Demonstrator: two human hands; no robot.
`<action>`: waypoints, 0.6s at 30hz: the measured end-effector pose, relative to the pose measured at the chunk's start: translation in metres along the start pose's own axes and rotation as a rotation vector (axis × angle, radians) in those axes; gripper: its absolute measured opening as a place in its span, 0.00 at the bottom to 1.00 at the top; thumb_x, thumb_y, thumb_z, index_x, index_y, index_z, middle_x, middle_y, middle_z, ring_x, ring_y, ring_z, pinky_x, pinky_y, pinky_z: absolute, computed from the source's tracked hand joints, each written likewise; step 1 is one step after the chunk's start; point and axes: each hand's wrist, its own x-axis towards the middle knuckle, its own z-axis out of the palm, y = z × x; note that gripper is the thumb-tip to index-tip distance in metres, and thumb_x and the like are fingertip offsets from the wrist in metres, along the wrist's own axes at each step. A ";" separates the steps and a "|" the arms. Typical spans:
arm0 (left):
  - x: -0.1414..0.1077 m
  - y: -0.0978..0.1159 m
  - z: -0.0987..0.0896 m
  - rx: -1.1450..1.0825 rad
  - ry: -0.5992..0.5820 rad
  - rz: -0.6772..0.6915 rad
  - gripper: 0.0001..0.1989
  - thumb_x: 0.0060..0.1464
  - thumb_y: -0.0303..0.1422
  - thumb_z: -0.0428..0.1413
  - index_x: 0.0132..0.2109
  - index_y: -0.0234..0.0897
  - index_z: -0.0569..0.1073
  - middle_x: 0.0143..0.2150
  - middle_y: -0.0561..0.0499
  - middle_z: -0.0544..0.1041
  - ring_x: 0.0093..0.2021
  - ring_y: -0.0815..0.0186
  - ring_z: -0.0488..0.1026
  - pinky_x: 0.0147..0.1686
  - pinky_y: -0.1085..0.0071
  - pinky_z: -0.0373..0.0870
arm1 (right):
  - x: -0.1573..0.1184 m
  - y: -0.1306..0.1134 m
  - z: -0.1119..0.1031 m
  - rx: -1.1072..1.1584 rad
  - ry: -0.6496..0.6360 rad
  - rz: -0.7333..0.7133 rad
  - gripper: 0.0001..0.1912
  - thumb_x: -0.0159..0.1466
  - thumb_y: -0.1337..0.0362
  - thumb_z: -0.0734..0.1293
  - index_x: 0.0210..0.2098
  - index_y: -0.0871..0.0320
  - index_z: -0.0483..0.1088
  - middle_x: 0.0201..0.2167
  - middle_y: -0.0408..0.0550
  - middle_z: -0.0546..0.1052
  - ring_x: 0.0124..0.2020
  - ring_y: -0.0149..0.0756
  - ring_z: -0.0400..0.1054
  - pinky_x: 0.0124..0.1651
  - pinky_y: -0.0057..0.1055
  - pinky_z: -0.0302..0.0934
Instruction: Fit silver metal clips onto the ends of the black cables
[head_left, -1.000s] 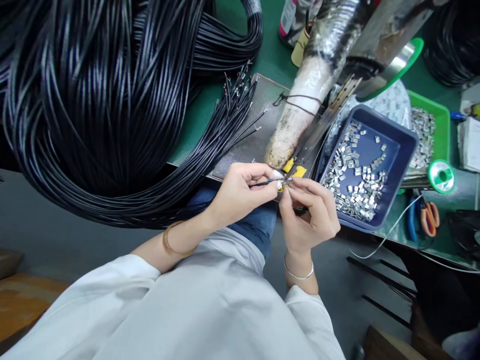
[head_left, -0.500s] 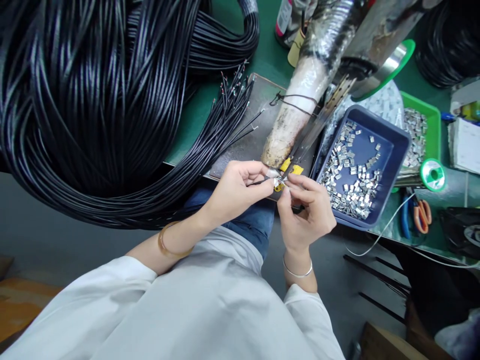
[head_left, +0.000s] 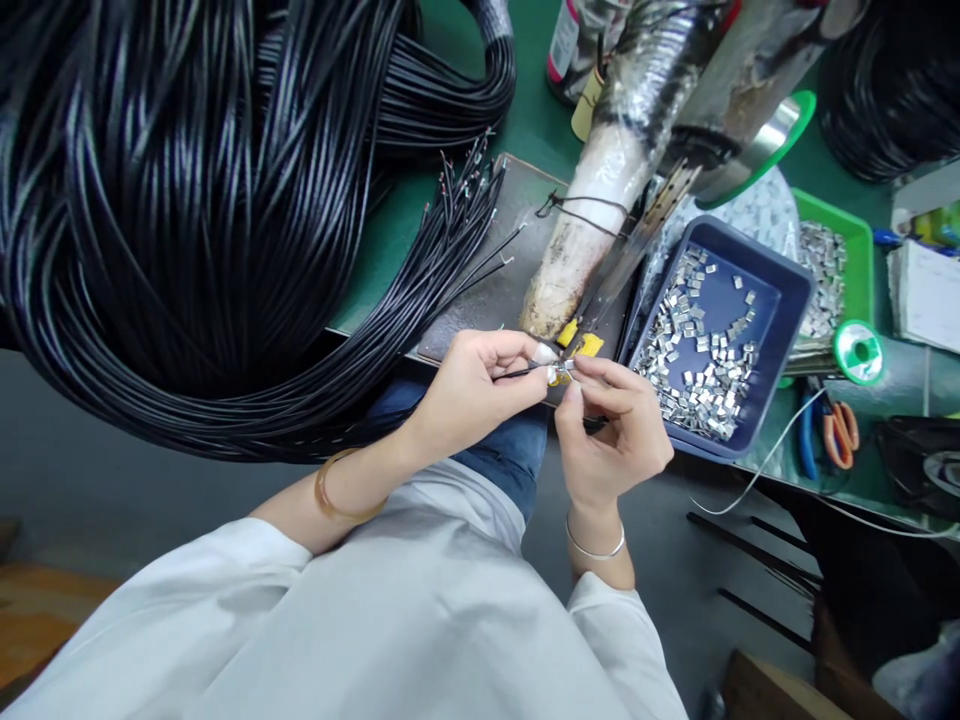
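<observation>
My left hand [head_left: 484,385] pinches the end of a black cable [head_left: 516,374] between thumb and forefinger, with white covers on the fingertips. At the cable's end sits a small metal connector [head_left: 568,366]. My right hand [head_left: 611,425] is closed in a pinch at the connector's right side, its fingertips touching it. A thin pale strand shows by the right thumb, too small to make out. Just above the fingers, the dark tip of a soldering iron [head_left: 579,342] points down beside yellow pieces [head_left: 591,345]. A wrapped white tube [head_left: 574,235] slopes down next to it.
A large bundle of black cables [head_left: 187,220] fills the left, its stripped ends [head_left: 469,190] on a dark board [head_left: 517,200]. To the right stand a blue tray [head_left: 780,300] of metal connectors, a green tray [head_left: 859,240], a wire spool [head_left: 859,352] and orange-handled pliers [head_left: 840,435].
The connector has turned or shifted slightly and shows more clearly between my fingertips. Both hands stay almost in place, and the whole view has shifted a little.
</observation>
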 end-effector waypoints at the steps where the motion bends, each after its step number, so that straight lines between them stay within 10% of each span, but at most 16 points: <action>1: 0.000 0.000 0.000 0.007 0.001 0.000 0.04 0.47 0.28 0.63 0.32 0.31 0.79 0.25 0.53 0.76 0.25 0.74 0.70 0.27 0.78 0.67 | 0.000 0.000 0.000 0.001 0.000 -0.002 0.10 0.59 0.74 0.70 0.38 0.55 0.72 0.41 0.45 0.81 0.39 0.31 0.78 0.33 0.26 0.75; 18: 0.000 0.000 -0.003 0.060 -0.042 -0.018 0.03 0.47 0.28 0.62 0.31 0.32 0.77 0.19 0.57 0.65 0.20 0.76 0.58 0.21 0.78 0.55 | -0.003 0.000 -0.001 0.004 -0.020 -0.011 0.09 0.60 0.74 0.69 0.37 0.55 0.70 0.41 0.46 0.81 0.38 0.31 0.78 0.35 0.26 0.74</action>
